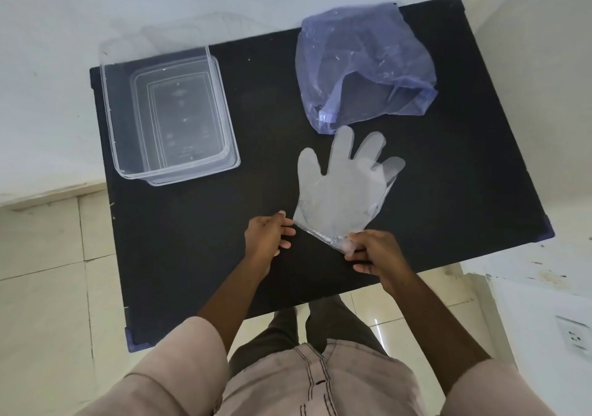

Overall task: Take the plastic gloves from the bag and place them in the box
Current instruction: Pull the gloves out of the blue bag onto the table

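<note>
A clear plastic glove [342, 185] lies flat on the black table [192, 239], fingers pointing away from me toward the bag. My right hand [373, 252] pinches the glove's cuff at its near right corner. My left hand [267, 234] touches the cuff's left corner with its fingertips. The bluish translucent plastic bag [365, 63] sits crumpled at the back right, its mouth facing the glove. The clear plastic box [166, 118] stands open at the back left with nothing visible inside.
The table's near edge runs just below my forearms, with tiled floor beyond it. A white wall lies behind the table, and a white surface with a wall socket [573, 335] is at the lower right.
</note>
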The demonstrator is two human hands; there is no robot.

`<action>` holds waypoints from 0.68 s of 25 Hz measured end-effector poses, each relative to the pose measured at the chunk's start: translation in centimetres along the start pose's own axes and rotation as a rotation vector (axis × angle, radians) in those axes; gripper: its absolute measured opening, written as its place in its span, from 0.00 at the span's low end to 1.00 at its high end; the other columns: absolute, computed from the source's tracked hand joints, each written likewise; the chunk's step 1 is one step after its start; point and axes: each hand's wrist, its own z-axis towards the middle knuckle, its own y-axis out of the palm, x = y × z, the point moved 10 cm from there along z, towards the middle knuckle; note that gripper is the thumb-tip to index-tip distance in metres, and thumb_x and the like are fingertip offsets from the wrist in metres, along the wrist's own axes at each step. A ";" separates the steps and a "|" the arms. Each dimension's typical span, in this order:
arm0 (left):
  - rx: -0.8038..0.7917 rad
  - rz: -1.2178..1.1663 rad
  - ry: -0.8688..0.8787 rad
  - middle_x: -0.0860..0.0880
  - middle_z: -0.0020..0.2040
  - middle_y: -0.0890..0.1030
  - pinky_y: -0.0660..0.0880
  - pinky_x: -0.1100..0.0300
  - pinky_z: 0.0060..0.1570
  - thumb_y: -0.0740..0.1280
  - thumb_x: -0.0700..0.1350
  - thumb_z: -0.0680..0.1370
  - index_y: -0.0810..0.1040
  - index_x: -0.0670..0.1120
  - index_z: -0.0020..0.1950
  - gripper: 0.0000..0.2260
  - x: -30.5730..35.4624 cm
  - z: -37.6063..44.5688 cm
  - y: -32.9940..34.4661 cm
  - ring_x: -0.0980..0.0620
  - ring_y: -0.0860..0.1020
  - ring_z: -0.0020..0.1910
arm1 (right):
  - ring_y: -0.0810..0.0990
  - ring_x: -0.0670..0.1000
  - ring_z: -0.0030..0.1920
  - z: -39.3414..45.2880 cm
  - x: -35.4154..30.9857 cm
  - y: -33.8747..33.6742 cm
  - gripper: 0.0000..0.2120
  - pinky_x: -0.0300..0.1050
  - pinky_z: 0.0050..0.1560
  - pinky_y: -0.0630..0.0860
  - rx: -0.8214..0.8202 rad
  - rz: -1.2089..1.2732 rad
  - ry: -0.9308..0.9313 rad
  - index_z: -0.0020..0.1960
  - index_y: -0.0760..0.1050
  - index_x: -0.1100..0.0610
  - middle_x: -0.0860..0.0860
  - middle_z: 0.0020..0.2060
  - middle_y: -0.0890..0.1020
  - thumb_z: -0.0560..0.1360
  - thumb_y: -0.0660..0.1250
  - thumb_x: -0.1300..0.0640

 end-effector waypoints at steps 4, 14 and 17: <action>-0.036 0.037 -0.030 0.47 0.39 0.86 0.65 0.63 0.26 0.67 0.55 0.75 0.83 0.43 0.44 0.16 0.4 -0.2 0.8 0.53 0.75 0.25 | 0.82 0.53 0.42 -0.3 -0.1 -1.0 0.08 0.50 0.45 0.78 0.029 -0.132 -0.007 0.50 0.78 0.58 0.57 0.44 0.83 0.75 0.68 0.54; -0.056 -0.047 -0.037 0.50 0.31 0.78 0.62 0.63 0.24 0.72 0.45 0.69 0.81 0.44 0.37 0.05 2.9 -0.5 1.5 0.55 0.67 0.26 | 0.80 0.54 0.57 -3.6 -8.2 4.1 0.28 0.52 0.56 0.78 0.158 -0.977 -0.563 0.65 0.68 0.50 0.51 0.59 0.80 0.70 0.71 0.41; -0.132 -0.121 -0.047 0.51 0.31 0.77 0.64 0.62 0.25 0.72 0.45 0.71 0.81 0.45 0.37 0.05 3.8 -1.1 2.5 0.56 0.68 0.26 | 0.80 0.52 0.55 -3.2 -8.5 6.5 0.27 0.50 0.52 0.78 0.180 -0.994 -0.609 0.63 0.72 0.51 0.50 0.57 0.80 0.69 0.71 0.39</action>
